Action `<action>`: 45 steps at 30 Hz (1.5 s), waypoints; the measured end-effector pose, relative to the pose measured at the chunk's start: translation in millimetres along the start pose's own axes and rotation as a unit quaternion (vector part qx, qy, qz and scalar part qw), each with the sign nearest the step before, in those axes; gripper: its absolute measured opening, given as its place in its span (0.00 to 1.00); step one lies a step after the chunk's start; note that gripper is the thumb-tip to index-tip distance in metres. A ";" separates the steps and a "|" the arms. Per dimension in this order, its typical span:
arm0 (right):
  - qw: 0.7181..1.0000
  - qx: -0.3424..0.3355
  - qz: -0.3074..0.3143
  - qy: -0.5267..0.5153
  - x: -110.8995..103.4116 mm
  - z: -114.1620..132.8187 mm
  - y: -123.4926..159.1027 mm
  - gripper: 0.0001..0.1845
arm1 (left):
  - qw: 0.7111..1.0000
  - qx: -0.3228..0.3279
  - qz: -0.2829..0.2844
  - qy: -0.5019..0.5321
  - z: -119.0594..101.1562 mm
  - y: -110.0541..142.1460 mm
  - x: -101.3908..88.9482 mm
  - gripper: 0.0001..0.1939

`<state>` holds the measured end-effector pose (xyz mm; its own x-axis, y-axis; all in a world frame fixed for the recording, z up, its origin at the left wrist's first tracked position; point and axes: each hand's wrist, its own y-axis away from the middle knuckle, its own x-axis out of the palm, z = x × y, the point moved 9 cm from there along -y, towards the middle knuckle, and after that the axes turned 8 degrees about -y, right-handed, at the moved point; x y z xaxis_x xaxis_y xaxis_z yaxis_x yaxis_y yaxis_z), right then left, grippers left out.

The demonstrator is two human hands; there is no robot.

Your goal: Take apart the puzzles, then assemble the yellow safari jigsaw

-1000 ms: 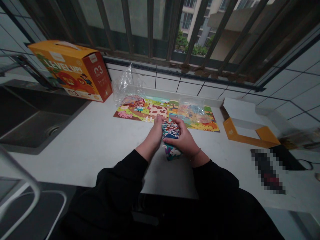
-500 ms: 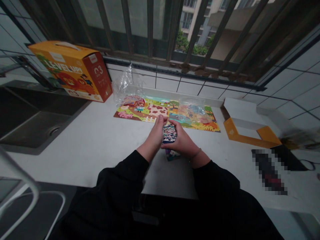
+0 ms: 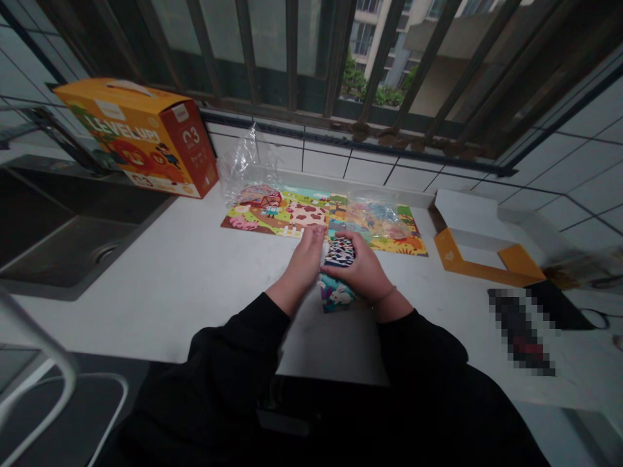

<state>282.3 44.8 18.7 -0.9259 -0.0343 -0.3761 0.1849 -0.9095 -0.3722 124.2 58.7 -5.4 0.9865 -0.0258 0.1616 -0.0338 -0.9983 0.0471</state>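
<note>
Both my hands meet over the white counter point(image 3: 195, 279), in front of a finished colourful farm puzzle point(image 3: 292, 214). My right hand point(image 3: 363, 272) is closed round a stack of colourful puzzle pieces point(image 3: 339, 254); its lower end shows a white rabbit on teal. My left hand point(image 3: 304, 259) presses against the stack's left side, fingers curled on it. A clear plastic bag point(image 3: 377, 220) with loose pieces lies on the puzzle's right half.
An orange puzzle box point(image 3: 141, 133) stands at the back left beside a dark sink point(image 3: 63, 240). A clear plastic wrapper point(image 3: 241, 162) leans on the tiled wall. An orange and white tray point(image 3: 479, 250) and a blurred dark object point(image 3: 520, 331) lie at the right.
The stack of pieces has been turned and shifted slightly right between my hands; the right hand's grip has moved over its top. Nothing else moved.
</note>
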 end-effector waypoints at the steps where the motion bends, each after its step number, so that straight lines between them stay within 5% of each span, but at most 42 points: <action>1: 0.999 0.012 -0.048 -0.006 -13.2 -1.9 -0.3 0.44 | 0.998 0.032 -0.008 -0.049 -9.6 5.9 -4.6 0.14; 3: 0.989 0.035 -0.145 -0.020 -38.8 -7.7 1.5 0.44 | 0.966 0.132 0.003 -0.223 -30.1 25.0 -2.2 0.15; 6: 0.968 0.070 -0.236 -0.036 -61.6 -19.2 5.6 0.44 | 0.888 0.201 0.140 -0.390 -21.8 65.6 30.2 0.20; 9: 0.965 0.094 -0.241 -0.050 -62.6 -27.5 5.2 0.45 | 0.796 0.241 0.257 -0.492 5.3 108.3 56.1 0.36; 12: 0.969 0.101 -0.218 -0.065 -55.9 -28.8 3.7 0.46 | 0.728 0.232 0.277 -0.583 25.4 124.1 52.9 0.32; 14: 0.971 0.100 -0.205 -0.075 -51.6 -28.1 3.0 0.47 | 0.710 0.227 0.267 -0.611 25.4 121.3 39.9 0.24; 19: 0.967 0.122 -0.139 -0.176 -30.5 -33.7 0.7 0.45 | 0.728 0.220 0.140 -0.635 -10.5 93.6 -19.4 0.14; 23: 0.952 0.136 0.060 -0.267 13.5 -26.1 2.5 0.42 | 0.691 0.143 0.030 -0.708 -28.3 80.8 -65.6 0.14; 26: 0.948 0.127 0.173 -0.236 34.8 -15.5 9.6 0.42 | 0.659 0.094 -0.012 -0.746 -27.7 79.9 -76.2 0.14; 32: 0.938 0.152 0.159 -0.269 35.9 -17.2 12.2 0.42 | 0.739 0.073 -0.007 -0.669 -17.8 74.7 -59.3 0.17; 41: 0.932 0.157 0.142 -0.293 37.2 -21.6 11.6 0.42 | 0.907 -0.051 -0.045 -0.416 -7.8 57.3 -78.8 0.07; 45: 0.917 0.174 0.139 -0.331 40.2 -21.5 12.9 0.42 | 0.933 -0.114 -0.059 -0.337 7.3 47.8 -77.3 0.15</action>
<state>254.6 40.6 -19.5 -0.8774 -0.4243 0.2239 0.4346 -0.9006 -0.0038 47.5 12.6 -22.8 0.8591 -0.0199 -0.5113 0.1244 -0.9611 0.2464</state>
